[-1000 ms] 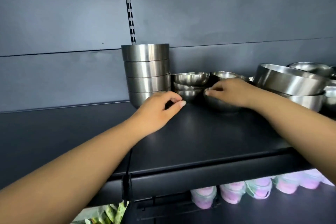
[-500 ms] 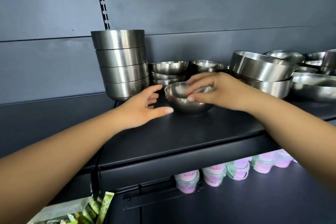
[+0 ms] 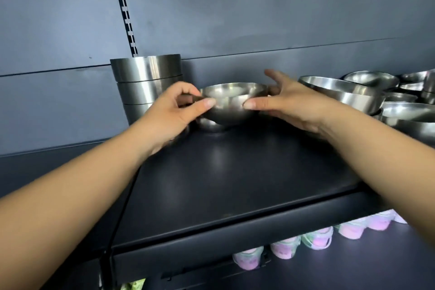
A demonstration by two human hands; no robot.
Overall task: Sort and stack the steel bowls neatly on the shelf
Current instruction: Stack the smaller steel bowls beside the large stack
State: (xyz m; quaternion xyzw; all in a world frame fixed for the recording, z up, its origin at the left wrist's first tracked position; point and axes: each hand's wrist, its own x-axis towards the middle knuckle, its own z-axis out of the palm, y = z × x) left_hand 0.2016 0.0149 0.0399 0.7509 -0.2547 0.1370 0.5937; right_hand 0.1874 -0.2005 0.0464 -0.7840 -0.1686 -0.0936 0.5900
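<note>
I hold a small round steel bowl [image 3: 231, 106] level just above a low stack of like small bowls [image 3: 209, 125] at the back of the dark shelf [image 3: 235, 172]. My left hand [image 3: 171, 113] pinches its left rim between thumb and fingers. My right hand [image 3: 289, 101] rests its thumb on the bowl's front right wall, with its fingers spread behind the rim. Whether the bowl touches the stack below is hidden by my hands. A tall stack of straight-walled steel bowls [image 3: 146, 77] stands right beside it on the left.
Wider steel bowls [image 3: 348, 92] lie nested and loose along the right of the shelf, up to the frame edge. A slotted rail [image 3: 124, 12] runs up the grey back wall. Pink-lidded tubs [image 3: 317, 240] sit on the shelf below.
The bowl went from the shelf's front, under my right hand, up and back over the small-bowl stack. My left hand, open before, has closed on its rim.
</note>
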